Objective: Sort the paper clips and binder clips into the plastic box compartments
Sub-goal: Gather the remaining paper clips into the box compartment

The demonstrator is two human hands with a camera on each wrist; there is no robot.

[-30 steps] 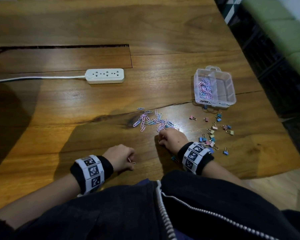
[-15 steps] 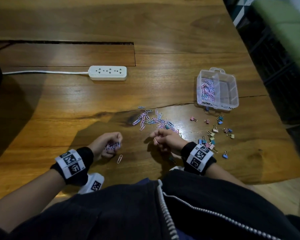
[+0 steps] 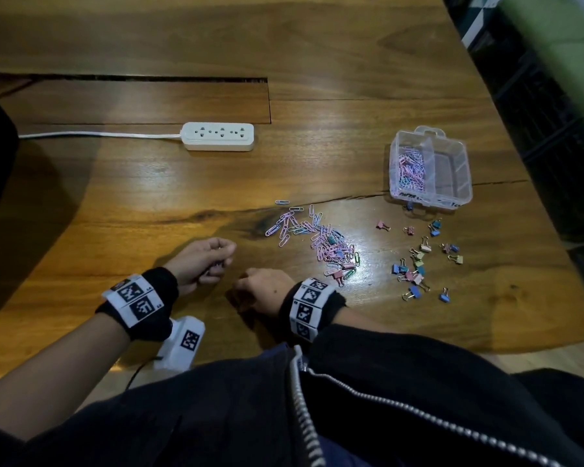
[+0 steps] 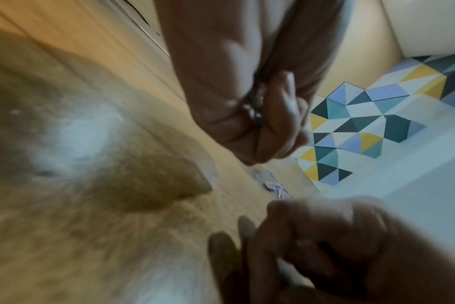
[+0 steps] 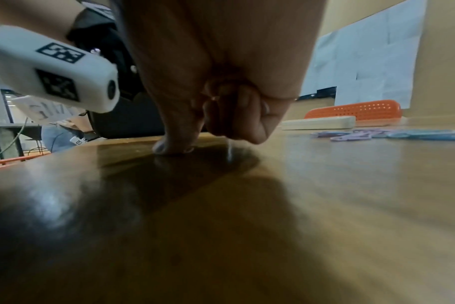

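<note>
A clear plastic box stands at the right of the table; its left compartment holds pink and blue paper clips, and its right compartment looks bare. A loose pile of paper clips lies mid-table, and coloured binder clips are scattered to its right. My left hand is curled round a few paper clips, left of the pile. My right hand sits just beside it, with the thumb on the wood. Its fingers are curled down over a thin pale paper clip.
A white power strip with its cable lies at the back centre. A long slot cuts the tabletop behind it. The table's right edge runs close past the box. A white wrist camera hangs under my left wrist.
My left hand rose and went forward with its clips. My right hand left the pile and came back left to where a loose paper clip lay; that clip is now hidden beneath it.
</note>
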